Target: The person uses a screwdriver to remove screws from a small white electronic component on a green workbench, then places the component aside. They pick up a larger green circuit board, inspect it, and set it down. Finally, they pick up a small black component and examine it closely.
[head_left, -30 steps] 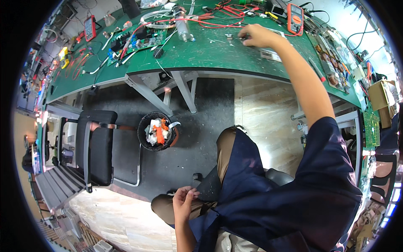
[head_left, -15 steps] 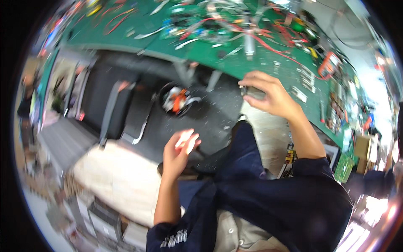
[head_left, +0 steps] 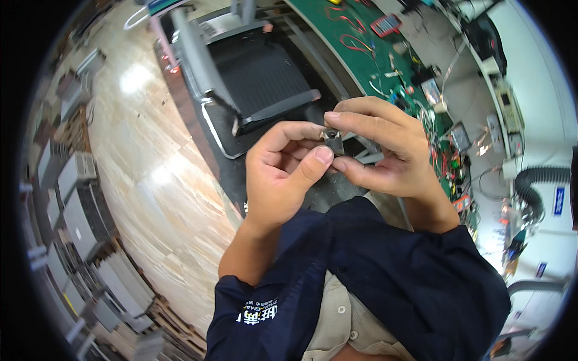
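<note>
Both of my hands meet in front of my chest around a small dark blocky part (head_left: 333,143) with light metal bits at its top; its exact kind is not clear. My left hand (head_left: 274,174) pinches it from the left, thumb across its near face. From the other side my right hand (head_left: 391,150) grips it, index and middle fingers at the top and thumb below. The fingertips cover much of the part.
A grey-framed chair with a black ribbed seat (head_left: 259,75) stands ahead. Beyond it runs a green workbench (head_left: 322,21) bearing red leads, a red handheld meter (head_left: 385,25) and tangled wires. Stacked grey boxes (head_left: 84,222) on pallets line the left, past a tiled floor (head_left: 162,210).
My view has swung left, away from the bench. My hands, apart before with the small part in the right one, have come together, and the left now holds it too.
</note>
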